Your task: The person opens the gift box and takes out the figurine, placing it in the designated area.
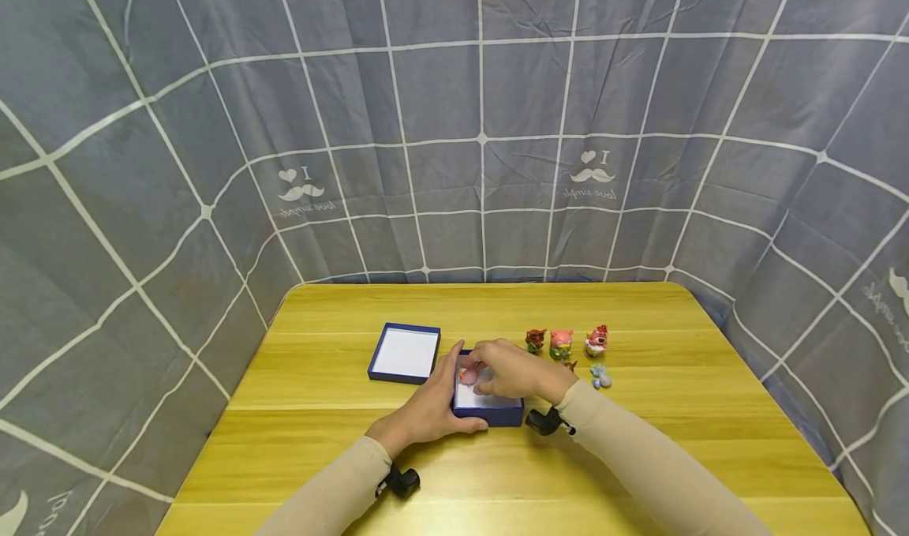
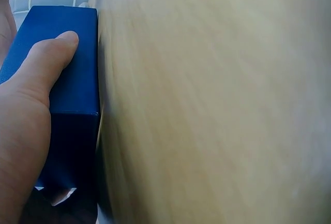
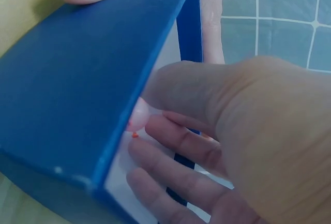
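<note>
An open dark blue box (image 1: 506,417) with a white inside stands on the table in front of me. My left hand (image 1: 424,411) grips its near left corner, thumb (image 2: 57,53) flat on the near wall and fingers along the left side. Reaching into the box from the right, my right hand (image 1: 506,369) has thumb and fingers around a small pink figurine (image 1: 469,376). In the right wrist view the figurine (image 3: 138,115) shows partly behind the box wall, with a small orange bit under it.
The blue-rimmed white lid (image 1: 405,353) lies to the box's left. Right of the box stand a dark red figurine (image 1: 535,340), a pink one (image 1: 561,343), a red-and-pink one (image 1: 596,340) and a grey-blue one (image 1: 600,376). A brown one (image 1: 570,365) is partly hidden by my right arm.
</note>
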Demonstrator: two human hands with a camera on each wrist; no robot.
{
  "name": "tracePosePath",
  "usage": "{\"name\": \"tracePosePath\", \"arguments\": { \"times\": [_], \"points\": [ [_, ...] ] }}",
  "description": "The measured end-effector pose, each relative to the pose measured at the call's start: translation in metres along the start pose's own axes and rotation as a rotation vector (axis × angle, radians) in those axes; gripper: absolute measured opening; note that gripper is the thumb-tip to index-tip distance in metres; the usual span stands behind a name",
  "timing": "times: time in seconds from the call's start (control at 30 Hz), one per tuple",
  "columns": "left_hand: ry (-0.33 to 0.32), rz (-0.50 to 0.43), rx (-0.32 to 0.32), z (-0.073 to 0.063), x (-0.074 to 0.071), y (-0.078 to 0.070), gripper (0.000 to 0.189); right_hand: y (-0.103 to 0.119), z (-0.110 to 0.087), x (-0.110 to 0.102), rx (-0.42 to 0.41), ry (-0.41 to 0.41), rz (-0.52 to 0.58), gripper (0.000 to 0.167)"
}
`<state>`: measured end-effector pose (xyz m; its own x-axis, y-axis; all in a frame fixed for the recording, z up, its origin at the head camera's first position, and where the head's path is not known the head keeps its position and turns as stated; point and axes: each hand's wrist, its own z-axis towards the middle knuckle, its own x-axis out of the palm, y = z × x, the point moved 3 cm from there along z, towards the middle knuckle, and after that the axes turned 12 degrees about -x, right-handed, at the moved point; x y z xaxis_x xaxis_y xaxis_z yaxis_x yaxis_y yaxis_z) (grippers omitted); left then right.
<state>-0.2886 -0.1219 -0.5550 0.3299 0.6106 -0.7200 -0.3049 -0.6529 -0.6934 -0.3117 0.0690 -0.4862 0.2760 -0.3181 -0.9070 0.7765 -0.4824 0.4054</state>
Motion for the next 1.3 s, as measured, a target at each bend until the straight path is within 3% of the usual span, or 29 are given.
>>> {"name": "tracePosePath", "arguments": {
  "times": [0.2, 0.47, 0.77, 1.03, 1.3],
  "points": [
    [-0.002, 0.008, 0.009, 0.000, 0.001, 0.001, 0.144, -0.001, 0.002, 0.001, -0.046, -0.007, -0.046, 0.045],
    [0.013, -0.001, 0.009, 0.000, -0.001, 0.002, 0.145, 0.000, 0.002, 0.004, -0.080, 0.001, -0.041, 0.020],
    [0.020, 0.010, 0.015, -0.002, 0.001, 0.007, 0.144, 0.001, 0.008, 0.010, -0.093, 0.046, -0.019, 0.025],
    [0.009, 0.014, 0.021, -0.004, 0.000, 0.005, 0.144, 0.001, 0.012, 0.011, -0.119, 0.067, -0.023, 0.019],
    [0.022, 0.017, 0.011, -0.005, 0.003, 0.007, 0.144, -0.001, 0.012, 0.015, -0.084, 0.062, 0.017, 0.012]
  ]
}}
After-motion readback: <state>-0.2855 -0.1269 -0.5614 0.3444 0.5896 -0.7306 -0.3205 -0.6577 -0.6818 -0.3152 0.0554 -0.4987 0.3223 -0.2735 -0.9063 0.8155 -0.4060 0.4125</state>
